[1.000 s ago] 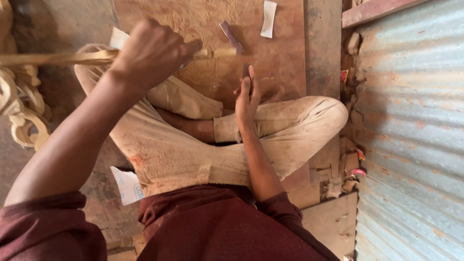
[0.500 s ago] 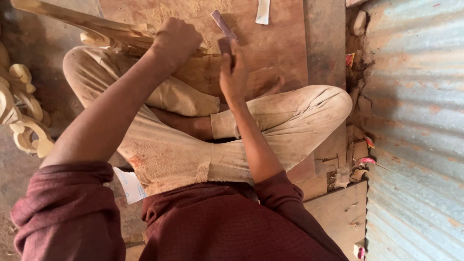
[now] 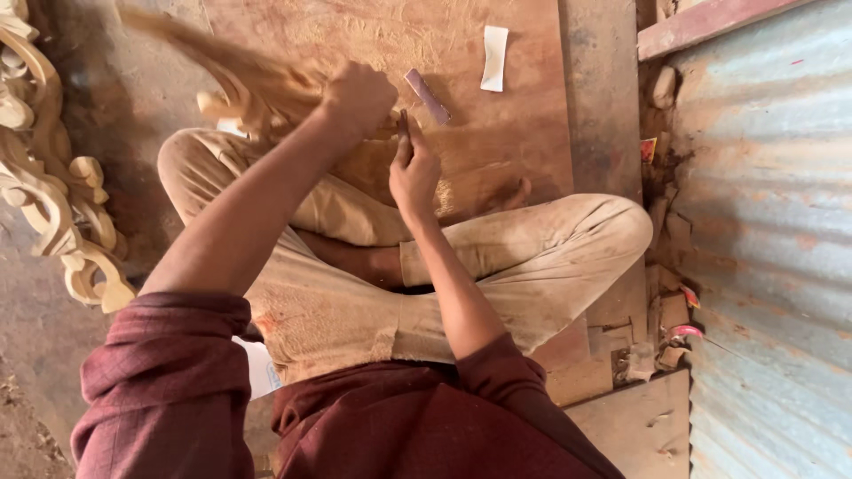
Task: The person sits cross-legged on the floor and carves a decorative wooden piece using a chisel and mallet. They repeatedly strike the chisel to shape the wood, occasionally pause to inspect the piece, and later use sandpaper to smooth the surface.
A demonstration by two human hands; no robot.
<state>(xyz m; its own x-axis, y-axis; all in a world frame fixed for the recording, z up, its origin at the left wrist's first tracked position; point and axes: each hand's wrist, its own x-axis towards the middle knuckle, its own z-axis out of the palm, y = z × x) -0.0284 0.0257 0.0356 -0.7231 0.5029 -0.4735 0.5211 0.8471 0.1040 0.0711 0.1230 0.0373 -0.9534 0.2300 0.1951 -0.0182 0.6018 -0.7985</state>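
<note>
Far left: a stack of pale carved scroll pieces (image 3: 53, 191) lies on the dirt floor, well apart from both hands.

Left hand (image 3: 359, 98): clenched around a long pale carved wooden piece (image 3: 240, 75). The piece is motion-blurred; its long axis runs from the fist up and to the left, toward the top-left corner of the view. A curled end of it shows just below the blur, near the person's knee. The gripped end sits over the wooden board (image 3: 524, 133), just in front of the crossed legs.

Right hand (image 3: 413, 168): just beside the left fist, fingers straight and pointing away from the body, lying against the near end of the wooden piece. Whether it pinches anything I cannot tell.

Just past the right fingertips: a small purple-grey strip (image 3: 427, 96) on the board, nearer the right hand than the left. Further right: a white paper slip (image 3: 493, 58), apart from both hands.

Far right: corrugated metal sheet (image 3: 772, 222), with wood scraps (image 3: 661, 337) along its foot.
</note>
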